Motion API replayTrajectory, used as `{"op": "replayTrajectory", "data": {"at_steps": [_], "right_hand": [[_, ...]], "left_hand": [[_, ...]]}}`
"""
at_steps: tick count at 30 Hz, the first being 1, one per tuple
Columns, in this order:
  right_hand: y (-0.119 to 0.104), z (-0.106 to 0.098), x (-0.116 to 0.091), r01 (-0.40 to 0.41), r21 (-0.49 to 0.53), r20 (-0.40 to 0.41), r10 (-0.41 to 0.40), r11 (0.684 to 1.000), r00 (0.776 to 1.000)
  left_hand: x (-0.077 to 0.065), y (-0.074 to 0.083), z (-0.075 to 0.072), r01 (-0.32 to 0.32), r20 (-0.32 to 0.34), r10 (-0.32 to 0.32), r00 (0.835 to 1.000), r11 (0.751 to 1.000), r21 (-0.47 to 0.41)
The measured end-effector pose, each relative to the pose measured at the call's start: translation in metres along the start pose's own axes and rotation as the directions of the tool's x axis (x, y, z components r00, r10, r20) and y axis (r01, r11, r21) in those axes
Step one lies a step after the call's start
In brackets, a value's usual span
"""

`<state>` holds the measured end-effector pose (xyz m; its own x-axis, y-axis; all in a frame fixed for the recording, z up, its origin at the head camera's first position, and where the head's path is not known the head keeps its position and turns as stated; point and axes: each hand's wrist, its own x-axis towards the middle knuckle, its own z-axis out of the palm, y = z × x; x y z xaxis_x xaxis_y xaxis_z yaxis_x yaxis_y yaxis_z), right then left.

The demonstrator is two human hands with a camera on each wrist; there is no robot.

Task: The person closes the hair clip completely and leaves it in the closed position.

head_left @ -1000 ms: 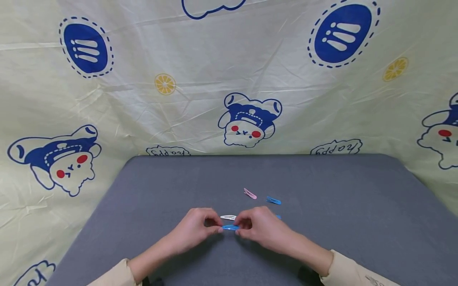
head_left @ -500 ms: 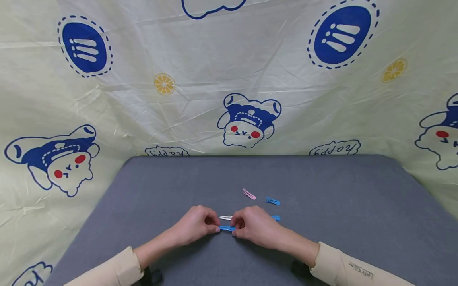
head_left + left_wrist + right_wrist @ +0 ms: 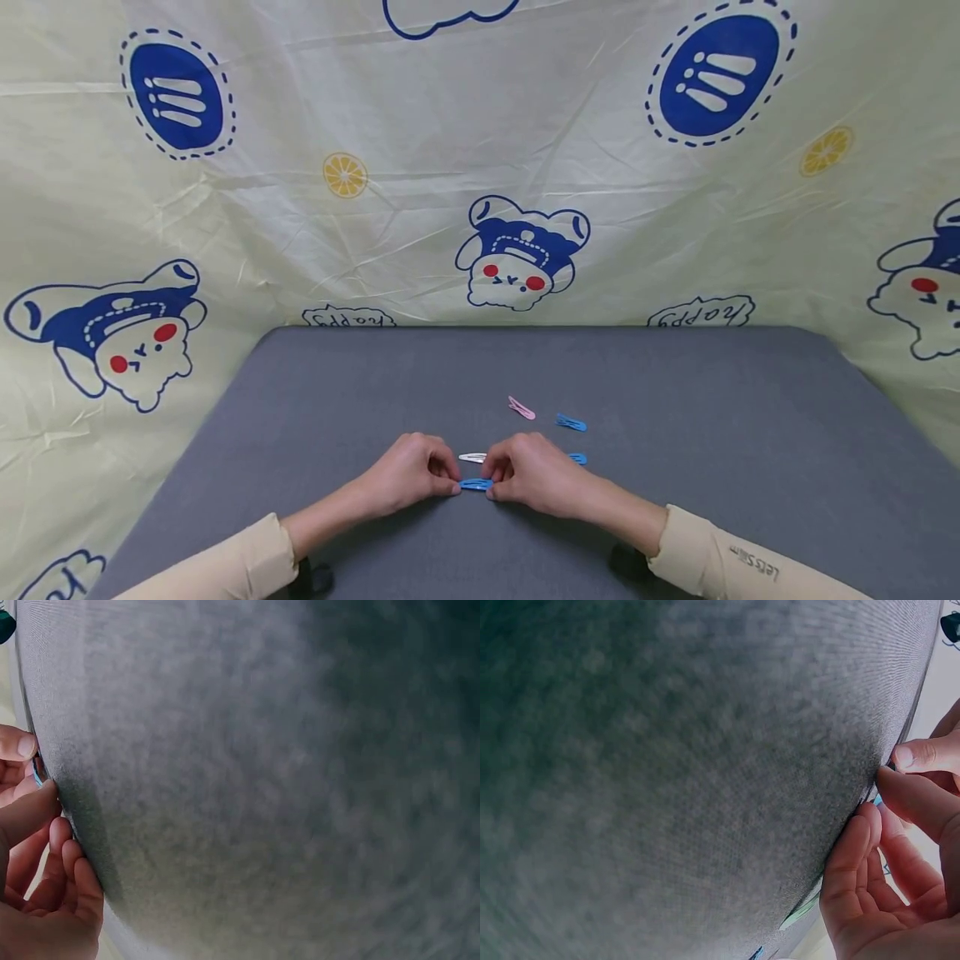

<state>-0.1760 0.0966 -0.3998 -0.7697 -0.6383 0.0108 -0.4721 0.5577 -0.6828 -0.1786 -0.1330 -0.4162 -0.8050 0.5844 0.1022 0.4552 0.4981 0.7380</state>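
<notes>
A blue snap hair clip lies crosswise between my two hands in the head view, low over the grey table. My left hand pinches its left end between thumb and fingers. The right hand holds the opposite end in the same manner. Only a sliver of this clip shows between the fingertips in the left wrist view. Just behind it lies a white hair clip, its right end covered by my right hand. Another blue hair clip peeks out beyond that hand.
Farther back on the grey table lie a pink hair clip and a third blue hair clip, both with spread prongs. A patterned cloth hangs behind the table's far edge.
Both hands have shifted slightly left with the blue hair clip between them. The clip sits a little lower in the view, and its arched outline now looks straighter.
</notes>
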Motion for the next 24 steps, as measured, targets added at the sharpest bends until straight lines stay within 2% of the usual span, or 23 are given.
{"op": "replayTrajectory", "data": {"at_steps": [13, 24], "right_hand": [[0.002, -0.002, -0.003, -0.002, 0.015, 0.012, 0.002, 1.0, 1.0], [0.001, -0.008, -0.022, 0.054, 0.066, -0.022, -0.053, 0.996, 0.998]], "left_hand": [[0.002, 0.002, -0.003, 0.0, 0.048, 0.001, 0.999, 1.0, -0.006], [0.002, 0.007, -0.014, -0.025, 0.061, 0.021, 0.998, 0.998, 0.065]]}}
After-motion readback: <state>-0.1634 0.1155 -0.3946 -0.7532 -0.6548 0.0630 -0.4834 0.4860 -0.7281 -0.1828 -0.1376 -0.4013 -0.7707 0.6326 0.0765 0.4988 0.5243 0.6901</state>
